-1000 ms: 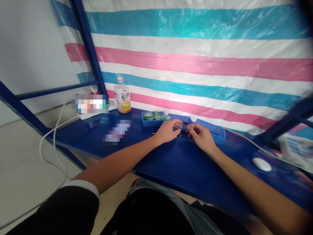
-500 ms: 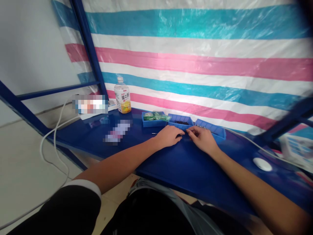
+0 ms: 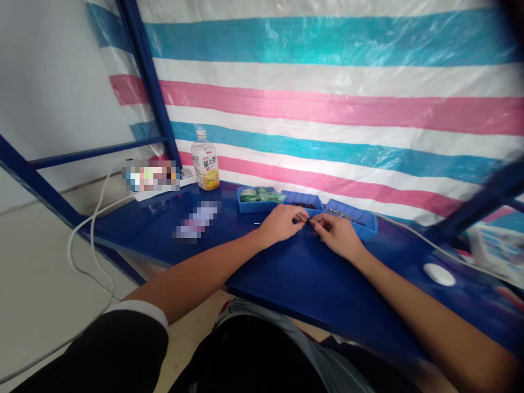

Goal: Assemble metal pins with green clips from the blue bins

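Note:
My left hand (image 3: 285,222) and my right hand (image 3: 336,233) meet, fingertips nearly touching, just in front of the middle blue bin. Each is closed in a pinch. Between the fingertips is something small and dark, too tiny to name. The middle blue bin (image 3: 305,197) holds small black pieces. To its left, a blue bin (image 3: 257,206) contains green plastic packets (image 3: 262,194). On the right, another blue bin (image 3: 368,222) has small metallic parts in it, partly behind my right hand. A thin metal tip (image 3: 257,223) pokes out beside my left wrist.
A drink bottle (image 3: 206,161) stands at the back left of the blue table (image 3: 311,284). Nearby lie a blurred-out item (image 3: 198,220) and a white power strip (image 3: 158,191) with cables. A white mouse-like object (image 3: 439,274) rests at right. Striped plastic sheeting (image 3: 327,109) hangs behind.
My left fingers have shifted slightly, bringing both hands' fingertips closer together around the small dark piece. My right hand has lowered a little, showing more metallic parts in the right bin.

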Demonstrator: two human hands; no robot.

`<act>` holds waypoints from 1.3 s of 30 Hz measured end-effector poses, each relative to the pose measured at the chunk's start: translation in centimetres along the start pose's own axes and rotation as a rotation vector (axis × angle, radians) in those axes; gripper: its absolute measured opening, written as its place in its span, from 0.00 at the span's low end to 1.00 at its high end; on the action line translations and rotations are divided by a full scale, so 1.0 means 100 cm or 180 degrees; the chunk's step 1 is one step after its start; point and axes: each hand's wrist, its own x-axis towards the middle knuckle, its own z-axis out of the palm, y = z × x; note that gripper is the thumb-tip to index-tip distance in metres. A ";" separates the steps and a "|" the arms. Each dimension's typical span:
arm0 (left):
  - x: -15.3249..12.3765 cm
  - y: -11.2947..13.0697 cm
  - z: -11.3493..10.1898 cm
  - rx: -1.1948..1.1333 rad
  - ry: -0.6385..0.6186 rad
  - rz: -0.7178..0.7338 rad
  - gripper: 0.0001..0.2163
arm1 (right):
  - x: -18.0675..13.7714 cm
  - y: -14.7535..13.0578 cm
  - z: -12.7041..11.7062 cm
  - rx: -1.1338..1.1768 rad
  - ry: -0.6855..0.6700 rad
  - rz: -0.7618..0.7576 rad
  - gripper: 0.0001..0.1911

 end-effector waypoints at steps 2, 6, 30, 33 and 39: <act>0.002 0.002 0.000 -0.0356 0.0215 -0.0114 0.10 | 0.000 0.001 0.003 0.0278 0.0095 -0.0025 0.14; 0.003 0.007 -0.001 -0.0939 0.0358 -0.0290 0.10 | 0.001 0.004 0.009 0.0941 0.0262 -0.0004 0.18; 0.000 0.007 0.006 -0.1336 -0.0182 -0.0875 0.13 | -0.003 0.002 0.004 0.0715 0.0462 -0.0006 0.18; 0.001 0.005 0.005 -0.1324 0.0040 -0.0767 0.11 | -0.003 0.005 0.007 0.0680 0.0399 -0.0093 0.20; 0.003 0.006 -0.005 -0.1118 0.0278 -0.0671 0.06 | -0.004 0.007 0.010 0.0670 0.0305 -0.0121 0.23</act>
